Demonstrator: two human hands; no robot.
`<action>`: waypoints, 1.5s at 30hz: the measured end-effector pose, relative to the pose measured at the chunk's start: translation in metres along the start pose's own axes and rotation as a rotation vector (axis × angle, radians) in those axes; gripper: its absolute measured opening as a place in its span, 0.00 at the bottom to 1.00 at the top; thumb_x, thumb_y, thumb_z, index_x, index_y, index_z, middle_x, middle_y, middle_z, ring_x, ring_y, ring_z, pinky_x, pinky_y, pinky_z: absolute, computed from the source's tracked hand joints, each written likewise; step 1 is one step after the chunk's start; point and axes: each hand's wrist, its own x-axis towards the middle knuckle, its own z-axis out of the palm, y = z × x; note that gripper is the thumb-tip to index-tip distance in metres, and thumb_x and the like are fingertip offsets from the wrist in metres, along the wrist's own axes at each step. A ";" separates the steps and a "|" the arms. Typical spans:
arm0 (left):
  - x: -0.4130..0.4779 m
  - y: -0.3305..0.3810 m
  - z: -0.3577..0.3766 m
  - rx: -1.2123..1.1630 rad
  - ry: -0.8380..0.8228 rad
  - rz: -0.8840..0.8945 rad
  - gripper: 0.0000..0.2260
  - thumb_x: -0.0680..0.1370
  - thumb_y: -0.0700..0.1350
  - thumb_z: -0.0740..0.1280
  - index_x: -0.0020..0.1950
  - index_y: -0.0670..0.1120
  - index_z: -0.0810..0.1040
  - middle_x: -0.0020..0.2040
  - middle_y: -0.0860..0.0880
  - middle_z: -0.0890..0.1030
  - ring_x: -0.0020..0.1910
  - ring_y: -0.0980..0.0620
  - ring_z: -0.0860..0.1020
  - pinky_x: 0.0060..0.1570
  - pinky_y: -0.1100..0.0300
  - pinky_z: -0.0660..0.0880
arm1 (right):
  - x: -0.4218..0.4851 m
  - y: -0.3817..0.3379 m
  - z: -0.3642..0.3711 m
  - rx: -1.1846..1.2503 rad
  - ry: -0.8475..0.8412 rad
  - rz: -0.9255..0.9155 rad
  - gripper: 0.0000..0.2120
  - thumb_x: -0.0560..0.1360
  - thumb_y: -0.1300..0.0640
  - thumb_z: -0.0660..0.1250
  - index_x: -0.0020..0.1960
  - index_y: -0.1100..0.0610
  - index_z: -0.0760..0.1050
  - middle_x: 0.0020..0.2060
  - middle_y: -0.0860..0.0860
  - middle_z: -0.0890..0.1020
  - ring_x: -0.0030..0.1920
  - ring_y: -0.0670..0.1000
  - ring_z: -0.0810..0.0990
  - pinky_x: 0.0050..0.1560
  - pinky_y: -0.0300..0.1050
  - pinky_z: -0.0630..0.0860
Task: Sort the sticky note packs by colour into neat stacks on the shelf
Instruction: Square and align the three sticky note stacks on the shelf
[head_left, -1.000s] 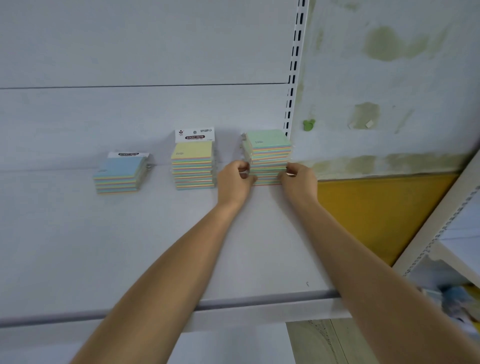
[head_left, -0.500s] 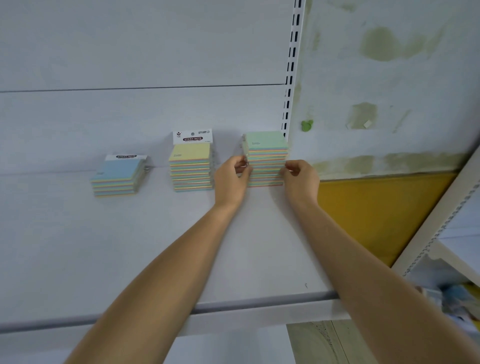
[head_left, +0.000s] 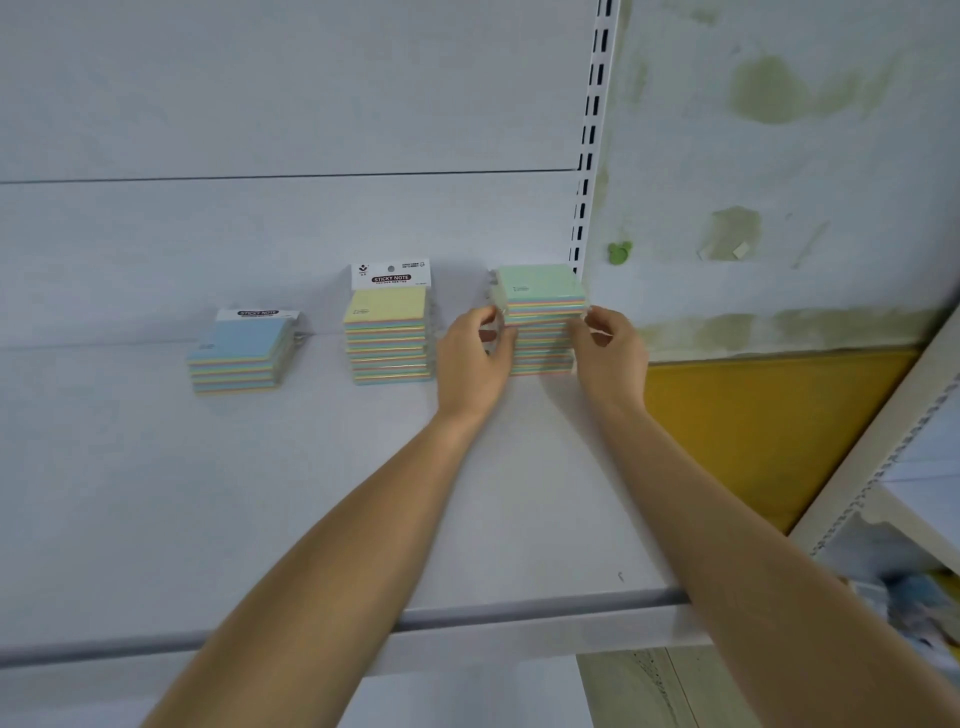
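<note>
Shelf edges: the white shelf (head_left: 208, 493) runs from the back panel (head_left: 260, 234) forward to a grey front lip. Its right end stops just past the slotted upright (head_left: 589, 156).
Open room: all three stacks stand at the rear, well apart from the front lip, with gaps between them.
Task thing: the green-topped stack (head_left: 540, 291) is in the back right corner, against the back panel and just beside the upright. Its upper packs sit slightly out of line with the lower ones.
Neighbours: the yellow-topped stack (head_left: 387, 332) is in the middle, its "STICKY NOTE" header card standing up. The blue-topped stack (head_left: 236, 353) is lower and well to the left.
In the way: the upright and back panel hem the green-topped stack on its right and rear. The yellow-topped stack is near the back of the left hand, not touching it.
Beyond the shelf: a stained wall (head_left: 779, 156) with a small green clip (head_left: 619, 253), a yellow panel (head_left: 753, 426), and another rack (head_left: 883, 441) at the right edge.
Left hand: the left hand (head_left: 475, 358) is at the stack's left side, arm stretched forward, fingers curled onto the upper packs.
Right hand: the right hand (head_left: 610, 353) mirrors it on the right side, fingers clamped on the same upper packs.
</note>
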 end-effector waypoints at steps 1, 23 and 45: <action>0.000 0.002 0.000 -0.012 0.017 -0.004 0.12 0.76 0.41 0.65 0.57 0.37 0.78 0.54 0.40 0.82 0.53 0.46 0.80 0.52 0.60 0.75 | 0.000 0.000 0.000 0.010 0.006 -0.017 0.16 0.78 0.56 0.60 0.64 0.59 0.71 0.58 0.51 0.78 0.51 0.46 0.75 0.52 0.38 0.68; 0.014 0.005 -0.008 0.161 -0.132 0.161 0.15 0.78 0.39 0.61 0.65 0.43 0.73 0.55 0.40 0.81 0.52 0.44 0.80 0.57 0.55 0.74 | 0.006 0.002 0.007 -0.060 -0.033 -0.112 0.20 0.79 0.58 0.56 0.71 0.54 0.64 0.58 0.54 0.76 0.53 0.50 0.75 0.56 0.42 0.70; 0.017 0.001 -0.003 0.121 -0.127 0.059 0.20 0.79 0.44 0.60 0.71 0.45 0.65 0.58 0.40 0.75 0.53 0.47 0.77 0.56 0.58 0.74 | 0.008 0.002 0.004 0.002 0.012 -0.074 0.21 0.78 0.56 0.58 0.71 0.54 0.62 0.63 0.50 0.74 0.56 0.49 0.74 0.55 0.40 0.70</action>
